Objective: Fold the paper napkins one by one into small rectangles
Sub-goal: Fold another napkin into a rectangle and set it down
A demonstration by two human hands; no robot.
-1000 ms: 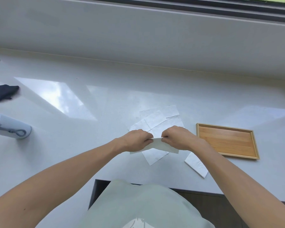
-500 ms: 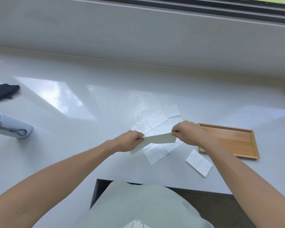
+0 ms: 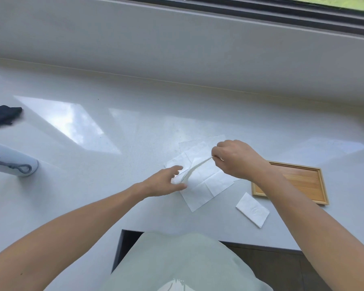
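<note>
Several flat white paper napkins [image 3: 206, 185] lie overlapped on the white counter [image 3: 114, 143]. Above them my right hand [image 3: 236, 158] pinches one end of a folded napkin [image 3: 194, 168], which hangs edge-on and curves down to the left. My left hand [image 3: 165, 182] is at its lower end with fingers spread; whether they still touch the paper is unclear. A napkin folded into a small rectangle [image 3: 253, 209] lies near the counter's front edge, under my right forearm.
A shallow wooden tray [image 3: 303, 181] sits to the right of the napkins. A pale bottle with a cord loop [image 3: 13, 161] lies at the left, a dark cloth [image 3: 2, 116] behind it. A grey wall and window sill rise at the back.
My hands have moved apart. The right hand has lifted its end of the folded napkin up and right; the left hand has opened its fingers at the other end.
</note>
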